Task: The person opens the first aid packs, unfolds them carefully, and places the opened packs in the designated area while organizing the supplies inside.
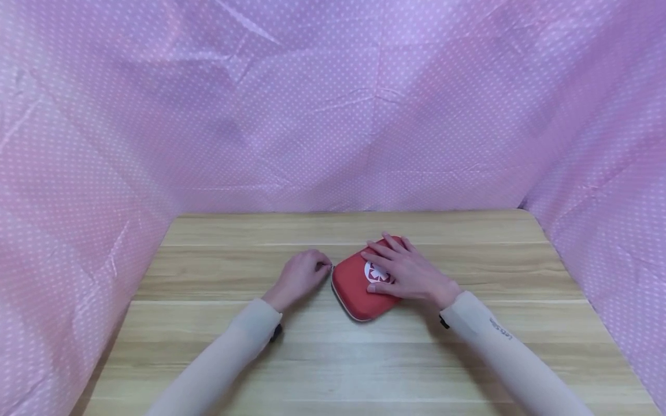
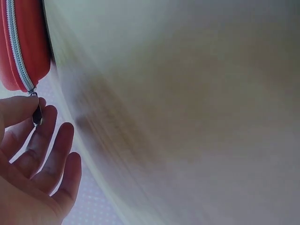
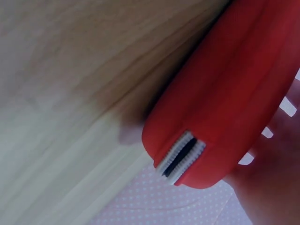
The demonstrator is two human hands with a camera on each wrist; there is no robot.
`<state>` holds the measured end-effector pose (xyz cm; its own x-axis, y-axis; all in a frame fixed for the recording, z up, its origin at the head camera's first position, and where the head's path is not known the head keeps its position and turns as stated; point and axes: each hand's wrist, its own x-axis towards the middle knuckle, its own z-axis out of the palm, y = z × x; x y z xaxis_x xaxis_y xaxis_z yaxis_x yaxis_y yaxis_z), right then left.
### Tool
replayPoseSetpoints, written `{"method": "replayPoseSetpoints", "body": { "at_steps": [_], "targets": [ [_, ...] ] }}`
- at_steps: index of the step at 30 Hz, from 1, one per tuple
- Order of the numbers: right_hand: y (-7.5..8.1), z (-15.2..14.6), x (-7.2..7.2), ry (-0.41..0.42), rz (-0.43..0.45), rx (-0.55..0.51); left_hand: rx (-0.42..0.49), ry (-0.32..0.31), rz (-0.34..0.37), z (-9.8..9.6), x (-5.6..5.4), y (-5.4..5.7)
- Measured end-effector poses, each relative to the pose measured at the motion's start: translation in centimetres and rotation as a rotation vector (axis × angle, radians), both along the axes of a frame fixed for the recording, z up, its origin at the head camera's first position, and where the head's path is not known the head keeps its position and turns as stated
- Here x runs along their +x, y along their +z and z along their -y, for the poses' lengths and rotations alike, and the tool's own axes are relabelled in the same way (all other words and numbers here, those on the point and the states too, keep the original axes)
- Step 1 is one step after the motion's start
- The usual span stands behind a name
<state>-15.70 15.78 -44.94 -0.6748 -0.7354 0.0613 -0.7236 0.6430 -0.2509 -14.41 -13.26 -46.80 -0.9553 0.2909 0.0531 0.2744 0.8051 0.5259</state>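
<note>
A red zippered first-aid case, with a white emblem on its lid, lies at an angle on the wooden table. At its left corner my left hand pinches the zipper pull between thumb and index finger, the other fingers loosely bent. The grey zipper teeth run along the case's side down to that pull. My right hand rests on the lid with fingers spread, partly covering the emblem. In the right wrist view, a short zipper section shows two pale rows with a dark gap between them.
The wooden table extends around the case on all sides. Pink dotted cloth hangs behind the table and along both sides. A dark band piece shows under the left sleeve's cuff, another under the right.
</note>
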Motion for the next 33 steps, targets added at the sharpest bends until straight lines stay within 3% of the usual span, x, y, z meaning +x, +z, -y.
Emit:
{"method": "replayPoseSetpoints", "body": {
  "at_steps": [7, 18, 33],
  "targets": [
    [0.1, -0.8, 0.4, -0.035, 0.014, 0.011, 0.015, -0.002, -0.014, -0.3, -1.5, -0.2],
    [0.1, -1.8, 1.4, -0.077, 0.026, 0.035, 0.02, -0.012, 0.008, -1.0, -3.0, -0.3],
    [0.0, -2.0, 1.8, -0.099, 0.046, 0.012, -0.023, -0.027, 0.027, -0.7, -3.2, 0.2]
  ]
}}
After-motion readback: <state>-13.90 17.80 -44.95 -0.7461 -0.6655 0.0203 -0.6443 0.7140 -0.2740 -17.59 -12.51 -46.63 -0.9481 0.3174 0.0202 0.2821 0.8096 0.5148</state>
